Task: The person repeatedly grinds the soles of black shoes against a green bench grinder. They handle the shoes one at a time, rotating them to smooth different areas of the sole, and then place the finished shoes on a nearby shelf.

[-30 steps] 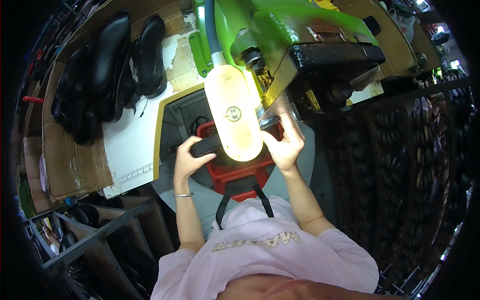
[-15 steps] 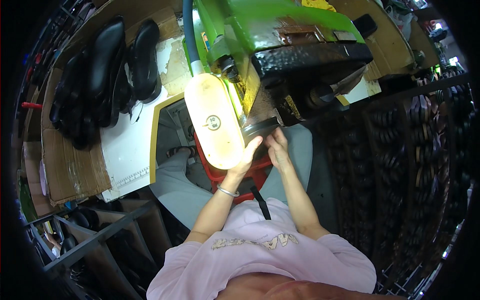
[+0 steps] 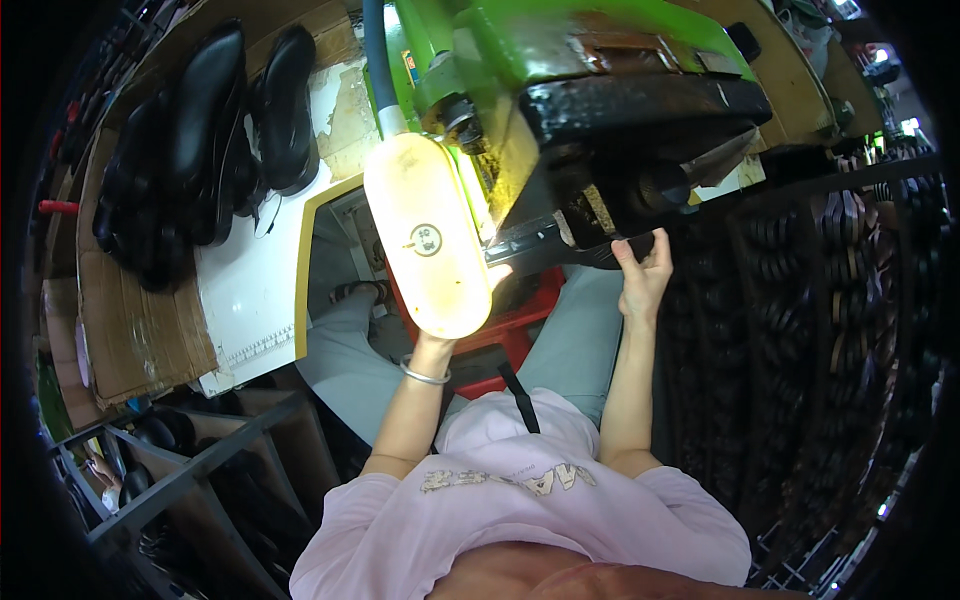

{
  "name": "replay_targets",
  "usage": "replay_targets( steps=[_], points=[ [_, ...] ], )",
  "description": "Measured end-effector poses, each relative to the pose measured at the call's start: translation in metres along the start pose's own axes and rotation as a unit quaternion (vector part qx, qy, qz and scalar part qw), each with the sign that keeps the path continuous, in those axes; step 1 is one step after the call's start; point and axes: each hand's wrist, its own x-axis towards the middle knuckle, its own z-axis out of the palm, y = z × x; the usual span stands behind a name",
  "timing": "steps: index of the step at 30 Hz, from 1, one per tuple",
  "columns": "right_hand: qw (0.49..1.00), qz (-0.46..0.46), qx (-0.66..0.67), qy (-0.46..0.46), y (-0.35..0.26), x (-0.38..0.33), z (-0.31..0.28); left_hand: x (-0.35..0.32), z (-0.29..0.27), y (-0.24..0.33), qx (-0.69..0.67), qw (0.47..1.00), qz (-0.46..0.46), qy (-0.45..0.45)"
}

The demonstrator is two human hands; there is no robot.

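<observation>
A long black shoe sole (image 3: 530,248) lies across the underside of the green machine (image 3: 600,50), close to its dark working head (image 3: 640,115). My right hand (image 3: 643,277) grips the right end of the sole, thumb on the near side and fingers round the tip. The glowing lamp (image 3: 428,235) covers most of my left hand (image 3: 500,275). Only a lit fingertip of that hand shows, pressed to the left part of the sole. Where the sole meets the machine is in shadow.
Several black soles (image 3: 207,130) are piled in a cardboard box (image 3: 150,345) on the white table (image 3: 245,300) at the left. A red stool (image 3: 520,345) stands between my legs. Racks of soles (image 3: 770,320) fill the right side, and a grey-framed shelf (image 3: 200,465) is at lower left.
My right hand has moved right, away from my left, to the sole's far right end. My left hand has slid left behind the lamp. More of the sole now shows between them.
</observation>
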Motion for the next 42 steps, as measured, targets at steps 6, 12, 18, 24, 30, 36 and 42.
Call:
replay_targets(
  steps=[6, 12, 18, 24, 30, 36, 42],
  points=[
    [0.985, -0.101, -0.117, -0.072, -0.039, 0.011, 0.011, 0.025, -0.043, 0.021, 0.044, 0.996, 0.054, -0.054],
    [0.98, -0.099, -0.118, -0.124, -0.067, 0.001, 0.033, 0.016, -0.062, 0.03, -0.041, 0.998, -0.04, 0.014],
    [0.975, -0.13, -0.082, -0.162, -0.076, -0.015, 0.049, -0.01, -0.082, 0.009, -0.126, 0.985, -0.099, 0.063],
    [0.963, -0.195, -0.1, -0.159, -0.057, -0.032, 0.076, -0.042, -0.105, -0.036, -0.181, 0.973, -0.125, 0.07],
    [0.908, -0.335, -0.187, -0.168, -0.062, -0.035, 0.099, -0.032, -0.091, -0.051, -0.07, 0.981, -0.179, -0.016],
    [0.906, -0.351, -0.164, -0.168, -0.054, -0.032, 0.102, 0.006, -0.017, 0.001, 0.063, 0.994, 0.076, -0.037],
    [0.982, -0.021, 0.047, -0.184, 0.046, -0.032, 0.078, -0.017, 0.026, -0.028, -0.119, 0.99, -0.078, 0.011]
  ],
)
